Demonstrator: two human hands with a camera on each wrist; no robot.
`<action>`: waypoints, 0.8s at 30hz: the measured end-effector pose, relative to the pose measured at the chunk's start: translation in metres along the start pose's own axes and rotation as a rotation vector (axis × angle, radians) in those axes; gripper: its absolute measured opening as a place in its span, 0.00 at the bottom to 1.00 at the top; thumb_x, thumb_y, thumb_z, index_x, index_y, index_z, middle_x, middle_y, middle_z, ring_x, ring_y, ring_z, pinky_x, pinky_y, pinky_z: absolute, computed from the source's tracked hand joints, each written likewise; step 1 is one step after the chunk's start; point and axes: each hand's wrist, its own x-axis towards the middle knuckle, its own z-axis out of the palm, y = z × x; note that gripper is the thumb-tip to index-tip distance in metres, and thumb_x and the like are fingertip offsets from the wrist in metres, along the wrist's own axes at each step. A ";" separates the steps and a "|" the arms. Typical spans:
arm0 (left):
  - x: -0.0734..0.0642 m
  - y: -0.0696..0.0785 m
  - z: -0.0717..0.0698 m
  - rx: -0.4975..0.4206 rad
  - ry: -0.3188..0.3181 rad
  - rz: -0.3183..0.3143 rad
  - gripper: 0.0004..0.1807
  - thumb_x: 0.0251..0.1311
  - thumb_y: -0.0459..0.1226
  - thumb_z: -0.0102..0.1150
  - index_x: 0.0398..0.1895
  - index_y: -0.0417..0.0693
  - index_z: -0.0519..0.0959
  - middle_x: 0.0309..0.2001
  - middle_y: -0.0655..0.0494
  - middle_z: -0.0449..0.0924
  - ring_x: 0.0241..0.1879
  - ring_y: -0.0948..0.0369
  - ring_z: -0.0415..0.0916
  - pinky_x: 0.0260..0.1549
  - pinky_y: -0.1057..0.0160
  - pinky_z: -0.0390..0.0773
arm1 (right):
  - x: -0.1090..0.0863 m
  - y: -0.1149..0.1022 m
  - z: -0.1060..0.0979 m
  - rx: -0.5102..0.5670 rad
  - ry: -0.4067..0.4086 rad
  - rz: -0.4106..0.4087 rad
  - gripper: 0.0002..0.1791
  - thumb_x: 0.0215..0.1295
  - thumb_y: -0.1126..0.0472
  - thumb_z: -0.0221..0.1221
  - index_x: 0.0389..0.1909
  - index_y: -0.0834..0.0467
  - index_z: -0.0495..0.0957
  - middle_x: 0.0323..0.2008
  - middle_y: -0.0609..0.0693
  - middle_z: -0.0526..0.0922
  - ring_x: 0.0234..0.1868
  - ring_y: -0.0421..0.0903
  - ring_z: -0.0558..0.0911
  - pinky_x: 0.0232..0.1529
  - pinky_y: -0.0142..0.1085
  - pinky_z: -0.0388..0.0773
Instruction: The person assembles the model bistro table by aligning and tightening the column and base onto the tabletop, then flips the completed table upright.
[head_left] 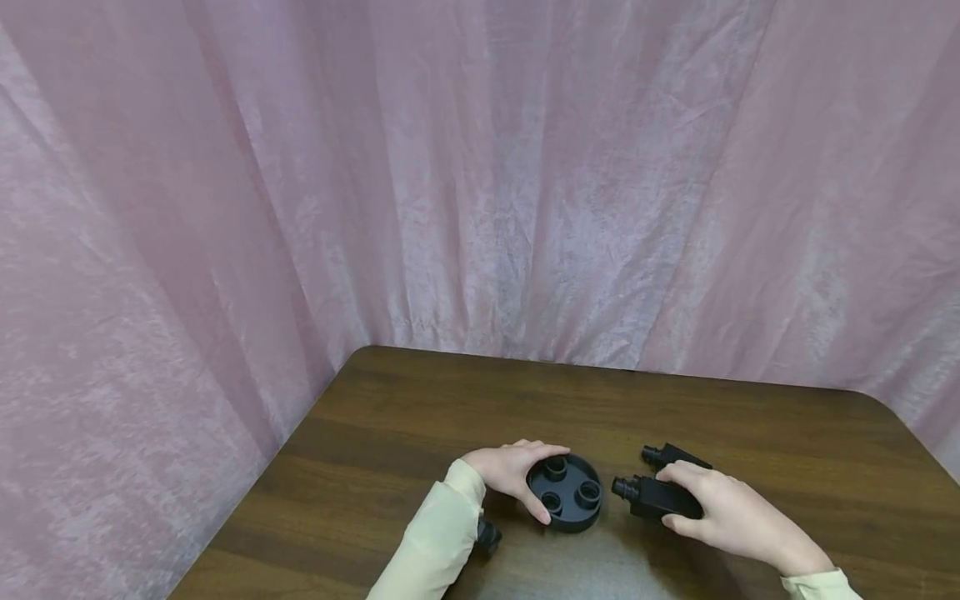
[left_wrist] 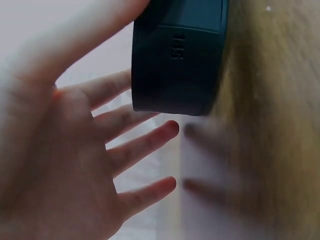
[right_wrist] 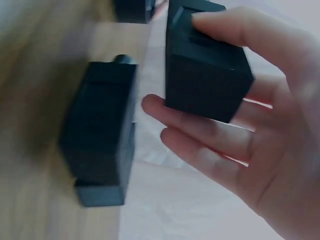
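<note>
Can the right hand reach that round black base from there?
Probably yes: the right hand is full, but only tabletop shows between its threaded black block and the round three-socket base, gripped by the left hand opposite.

Pale yel-grn long sleeves, L & R, w/ cuffs.

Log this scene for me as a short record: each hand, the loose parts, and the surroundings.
Left hand: grips the black disc at its edge
Disc: round, raised rim, three ring-shaped sockets
Right hand: holds a black block, its threaded end toward the disc
Contact: held block and disc apart
Beyond the held block: another block, also with a threaded end
By the left sleeve: a dark part, partly hidden
Surface: brown table
Backdrop: pink curtain
</note>
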 end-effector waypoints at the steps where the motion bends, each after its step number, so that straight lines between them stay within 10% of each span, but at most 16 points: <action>1: 0.001 0.000 0.000 -0.013 -0.002 -0.005 0.53 0.36 0.56 0.68 0.67 0.64 0.50 0.61 0.63 0.61 0.58 0.63 0.58 0.54 0.59 0.64 | 0.003 -0.001 -0.002 0.006 0.030 -0.004 0.20 0.51 0.45 0.61 0.43 0.46 0.72 0.38 0.39 0.76 0.29 0.28 0.70 0.27 0.29 0.68; 11: 0.005 -0.007 0.008 -0.066 0.036 -0.024 0.52 0.37 0.57 0.67 0.67 0.70 0.49 0.62 0.66 0.59 0.60 0.63 0.57 0.55 0.55 0.61 | 0.034 -0.015 -0.015 0.089 0.232 -0.079 0.20 0.50 0.52 0.64 0.46 0.43 0.72 0.38 0.38 0.76 0.30 0.30 0.74 0.29 0.27 0.72; 24: 0.002 -0.009 0.012 -0.110 0.045 -0.028 0.51 0.38 0.56 0.67 0.67 0.71 0.48 0.62 0.66 0.58 0.61 0.62 0.56 0.55 0.53 0.61 | 0.050 -0.025 0.005 0.169 0.191 -0.077 0.28 0.48 0.58 0.65 0.52 0.50 0.67 0.44 0.49 0.80 0.30 0.37 0.79 0.31 0.29 0.75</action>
